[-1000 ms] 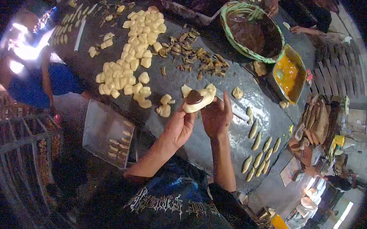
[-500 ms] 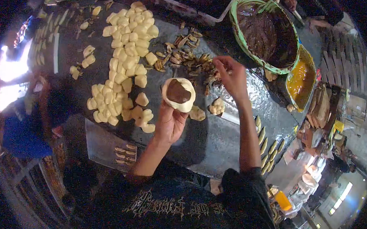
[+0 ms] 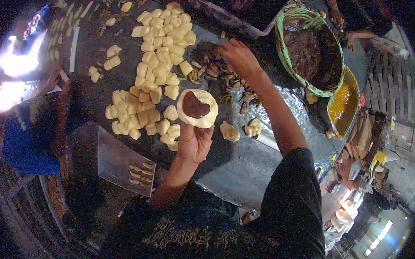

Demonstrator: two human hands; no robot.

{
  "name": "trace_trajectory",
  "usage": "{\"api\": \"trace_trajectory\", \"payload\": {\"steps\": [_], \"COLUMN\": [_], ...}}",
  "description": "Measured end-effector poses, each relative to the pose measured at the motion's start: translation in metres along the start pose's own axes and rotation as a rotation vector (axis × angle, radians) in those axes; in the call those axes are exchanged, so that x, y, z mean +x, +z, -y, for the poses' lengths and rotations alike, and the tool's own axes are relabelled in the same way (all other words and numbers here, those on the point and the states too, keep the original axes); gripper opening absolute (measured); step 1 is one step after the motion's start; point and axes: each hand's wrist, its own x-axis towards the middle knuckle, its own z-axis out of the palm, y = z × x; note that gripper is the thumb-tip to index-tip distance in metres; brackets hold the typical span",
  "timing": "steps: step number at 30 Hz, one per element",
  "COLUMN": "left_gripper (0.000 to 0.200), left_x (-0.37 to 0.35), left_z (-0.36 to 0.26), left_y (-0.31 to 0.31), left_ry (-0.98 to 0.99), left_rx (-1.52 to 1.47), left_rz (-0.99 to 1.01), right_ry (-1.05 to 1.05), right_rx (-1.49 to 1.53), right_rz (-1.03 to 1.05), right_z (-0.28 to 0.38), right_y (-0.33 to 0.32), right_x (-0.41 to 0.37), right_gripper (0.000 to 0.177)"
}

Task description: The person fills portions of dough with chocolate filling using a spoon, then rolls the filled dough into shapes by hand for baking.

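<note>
My left hand (image 3: 195, 145) holds up a flattened round of pale dough (image 3: 209, 112), with a smear of dark brown paste (image 3: 195, 106) on top. The fingers are wrapped beneath it, partly hidden. Over the far side of a heap of brown elongated pieces (image 3: 229, 81) is my right hand (image 3: 241, 58). Its fingers point away and are blurred, so what they hold, if anything, does not show. A large group of pale dough balls (image 3: 162, 47) covers the table left of the heap. Two lumpy dough pieces (image 3: 253, 127) lie right of my left hand.
A green-rimmed tub (image 3: 308, 90) of dark paste stands at the back right, beside a container of yellow-orange liquid (image 3: 344, 101). A tray (image 3: 126, 160) with small filled pieces is at the near left. Other people's hands (image 3: 337, 20) show at the far right, and a person in blue (image 3: 30, 143) is at left.
My right hand has moved away from me and to the left over the brown pieces. The left hand still holds the dough round with its paste. The view has shifted slightly.
</note>
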Motion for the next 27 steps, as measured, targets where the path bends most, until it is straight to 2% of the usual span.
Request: {"api": "trace_trajectory", "payload": {"steps": [1,4,7,10,12,14,16,21,22,25,26,27], "left_gripper": [0.06,0.061,0.063,0.064,0.062,0.059,0.052,0.037,0.037,0.04,0.041,0.04], "left_x": [-0.001,0.0,0.0,-0.001,-0.006,-0.01,-0.022,-0.056,-0.065,-0.086,-0.103,-0.119], "left_z": [-0.002,-0.001,-0.001,0.001,0.005,0.01,0.019,0.047,0.053,0.077,0.077,0.086], "left_y": [-0.001,0.006,0.017,0.031,0.052,0.071,0.087,0.126,0.128,0.13,0.128,0.133], "left_ry": [-0.001,0.029,0.019,0.016,0.041,0.06,0.077,0.152,0.115,0.199,0.168,0.26], "left_rx": [0.001,-0.037,-0.146,-0.152,-0.123,-0.076,0.01,0.166,0.117,0.303,0.366,0.394], "left_rz": [0.002,0.063,0.193,0.317,0.337,0.387,0.342,0.382,0.393,0.486,0.478,0.504], "right_ry": [-0.053,0.058,0.15,0.548,0.507,0.542,0.439,0.332,0.329,0.243,0.213,0.227], "right_rx": [-0.064,-0.065,0.189,0.693,0.891,1.007,0.828,0.619,0.563,0.5,0.465,0.484], "right_rz": [0.048,0.134,-0.129,-0.177,-0.374,-0.422,-0.526,-0.665,-0.678,-0.692,-0.704,-0.721], "right_z": [-0.002,0.001,0.02,0.075,0.108,0.143,0.17,0.215,0.222,0.242,0.248,0.255], "right_y": [0.003,0.001,-0.029,-0.101,-0.147,-0.201,-0.242,-0.303,-0.312,-0.329,-0.333,-0.337], "right_x": [0.002,0.003,-0.007,-0.018,-0.036,-0.054,-0.074,-0.127,-0.138,-0.173,-0.186,-0.199], "right_gripper": [0.044,0.038,0.034,0.032,0.033,0.031,0.025,0.032,0.032,0.031,0.03,0.03]}}
